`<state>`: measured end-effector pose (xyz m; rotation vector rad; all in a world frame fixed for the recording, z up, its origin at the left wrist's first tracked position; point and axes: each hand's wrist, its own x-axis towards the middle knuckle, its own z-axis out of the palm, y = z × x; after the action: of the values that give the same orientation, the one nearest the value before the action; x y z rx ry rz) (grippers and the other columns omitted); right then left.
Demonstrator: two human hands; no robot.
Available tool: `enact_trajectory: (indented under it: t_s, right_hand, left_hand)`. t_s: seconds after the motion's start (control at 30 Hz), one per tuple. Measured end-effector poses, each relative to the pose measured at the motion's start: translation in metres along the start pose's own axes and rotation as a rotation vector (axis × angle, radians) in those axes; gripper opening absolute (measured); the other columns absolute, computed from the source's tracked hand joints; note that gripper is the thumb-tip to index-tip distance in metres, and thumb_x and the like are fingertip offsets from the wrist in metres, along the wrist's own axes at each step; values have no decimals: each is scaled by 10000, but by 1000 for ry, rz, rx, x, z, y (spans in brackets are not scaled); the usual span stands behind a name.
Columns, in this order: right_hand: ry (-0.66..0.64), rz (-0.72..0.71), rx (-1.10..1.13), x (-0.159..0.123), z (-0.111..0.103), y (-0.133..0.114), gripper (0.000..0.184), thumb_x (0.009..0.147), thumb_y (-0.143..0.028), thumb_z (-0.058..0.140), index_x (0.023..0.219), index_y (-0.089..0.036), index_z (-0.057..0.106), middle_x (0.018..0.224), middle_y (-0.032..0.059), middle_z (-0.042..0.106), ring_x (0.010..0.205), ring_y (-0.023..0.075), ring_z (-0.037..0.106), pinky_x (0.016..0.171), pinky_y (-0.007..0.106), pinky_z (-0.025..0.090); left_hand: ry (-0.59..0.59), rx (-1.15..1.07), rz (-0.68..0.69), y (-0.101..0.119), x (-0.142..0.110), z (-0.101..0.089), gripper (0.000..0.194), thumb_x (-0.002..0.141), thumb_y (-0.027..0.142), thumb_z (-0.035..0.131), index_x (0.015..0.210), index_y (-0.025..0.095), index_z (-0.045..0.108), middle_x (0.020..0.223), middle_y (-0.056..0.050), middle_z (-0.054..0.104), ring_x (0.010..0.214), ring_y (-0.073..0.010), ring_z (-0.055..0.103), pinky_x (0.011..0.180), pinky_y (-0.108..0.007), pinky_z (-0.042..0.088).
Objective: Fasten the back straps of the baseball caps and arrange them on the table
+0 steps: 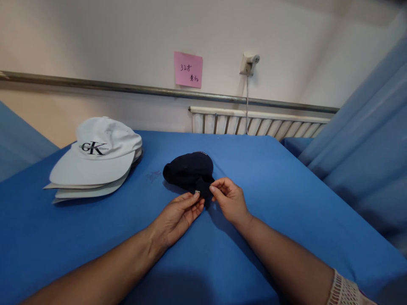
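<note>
A dark navy cap lies crumpled in the middle of the blue-covered table. My left hand rests on the cloth at the cap's near edge, fingers pinched on its back strap. My right hand is beside it, thumb and fingers also pinched on the strap end. Both hands touch the cap's near side. The strap itself is mostly hidden by my fingers.
A stack of white caps with a black logo sits at the left of the table. Behind are a wall with a metal rail, a pink note and a radiator. Blue curtain hangs at the right.
</note>
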<state>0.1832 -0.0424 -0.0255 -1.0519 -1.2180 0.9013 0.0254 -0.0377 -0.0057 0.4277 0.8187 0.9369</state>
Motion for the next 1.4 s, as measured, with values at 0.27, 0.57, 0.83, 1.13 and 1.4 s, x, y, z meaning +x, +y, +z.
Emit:
enact_trajectory:
  t_s: [0.27,0.57,0.83,1.13,1.4]
  right_hand:
    - [-6,38,21,1,0,7,129,792,-327,639,811,-203,608,705,-13,627,597,118,585,578,255,540]
    - [-13,36,47,1,0,7,125,791,-324,636,819,-204,609,715,-10,625,617,122,589,606,265,544]
    - [14,41,103,4,0,10,110,778,-298,655,823,-209,608,725,-17,631,621,121,594,622,274,533]
    - [93,32,160,8,-3,0,144,755,-313,688,818,-210,608,693,-29,620,612,114,574,617,264,499]
    - [150,67,148,11,-7,-3,179,754,-352,685,806,-203,602,686,-27,611,569,103,568,581,255,464]
  left_hand:
    - [49,38,50,2,-1,0,110,774,12,707,739,107,663,770,-21,642,720,-96,665,705,-192,580]
    - [60,66,49,5,-4,3,66,793,59,707,788,121,684,783,-18,674,732,-97,675,715,-189,567]
    - [74,77,49,5,-1,-3,73,798,39,689,793,111,682,777,-20,669,707,-106,678,664,-191,572]
    - [64,91,47,5,-1,-3,63,801,31,684,777,90,681,782,-39,665,697,-115,676,646,-199,585]
    - [93,-4,34,9,-1,-3,111,820,10,648,755,98,663,731,-35,668,648,-108,672,611,-191,586]
